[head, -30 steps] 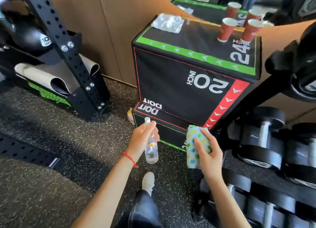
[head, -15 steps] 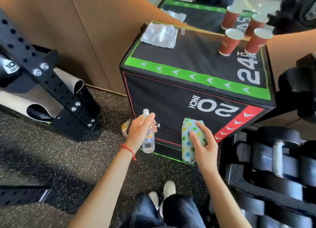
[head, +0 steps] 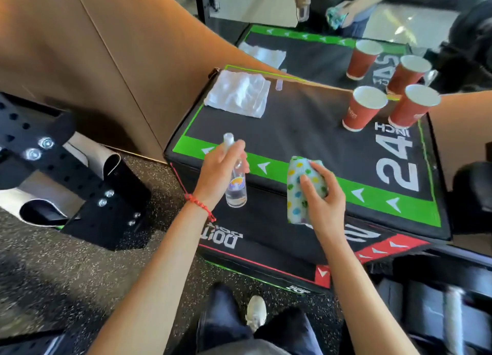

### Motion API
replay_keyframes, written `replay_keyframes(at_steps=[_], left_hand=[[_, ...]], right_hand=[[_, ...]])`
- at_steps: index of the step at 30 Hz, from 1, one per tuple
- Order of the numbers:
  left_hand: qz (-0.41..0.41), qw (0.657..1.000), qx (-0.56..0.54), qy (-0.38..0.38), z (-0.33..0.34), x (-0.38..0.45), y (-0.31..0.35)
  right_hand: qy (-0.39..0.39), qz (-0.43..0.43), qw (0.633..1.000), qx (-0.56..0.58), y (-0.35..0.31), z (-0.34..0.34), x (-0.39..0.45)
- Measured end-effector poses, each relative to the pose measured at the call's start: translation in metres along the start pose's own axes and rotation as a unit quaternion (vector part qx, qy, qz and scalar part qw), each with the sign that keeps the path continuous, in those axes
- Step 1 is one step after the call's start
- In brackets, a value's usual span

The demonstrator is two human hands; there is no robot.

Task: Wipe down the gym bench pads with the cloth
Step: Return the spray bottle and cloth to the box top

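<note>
Item: left hand [head: 217, 175]. Fingers wrapped round a small clear spray bottle [head: 235, 179], held upright above the near edge of the box [head: 306, 131]; forefinger lies near the nozzle.

Item: right hand [head: 323, 199]. Fingers grasp a folded dotted cloth [head: 299, 192], bunched, also over the box's near edge, just right of the bottle.

Item: box top. Bears a white towel [head: 239, 94] far left and two red cups [head: 363, 108] far right; a mirror behind repeats them.

Item: bench pads. None in view; a rack foot [head: 87, 195] stands left.

Handling note, as judgement: the step looks like wetting the cloth. Turn the nozzle toward the cloth's open face, mist lightly, keep spray clear of the cups, then carry the damp cloth to the pads.
</note>
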State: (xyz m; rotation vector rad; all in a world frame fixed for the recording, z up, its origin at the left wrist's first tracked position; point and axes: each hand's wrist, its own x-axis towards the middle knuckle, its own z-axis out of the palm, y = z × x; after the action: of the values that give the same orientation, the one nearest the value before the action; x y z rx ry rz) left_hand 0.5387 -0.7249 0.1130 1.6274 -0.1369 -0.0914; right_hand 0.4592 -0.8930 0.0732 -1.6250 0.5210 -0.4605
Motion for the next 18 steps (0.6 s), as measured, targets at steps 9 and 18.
replay_keyframes(at_steps=[9,18], left_hand=[[0.033,0.999,0.002,-0.039,0.012,0.099,0.002],[0.037,0.997,0.011,-0.071,0.016,0.161,-0.010]], right_hand=[[0.038,0.013,0.998,-0.046,-0.008,0.037,0.065],[0.074,0.036,0.992,-0.096,-0.004,0.072,0.107]])
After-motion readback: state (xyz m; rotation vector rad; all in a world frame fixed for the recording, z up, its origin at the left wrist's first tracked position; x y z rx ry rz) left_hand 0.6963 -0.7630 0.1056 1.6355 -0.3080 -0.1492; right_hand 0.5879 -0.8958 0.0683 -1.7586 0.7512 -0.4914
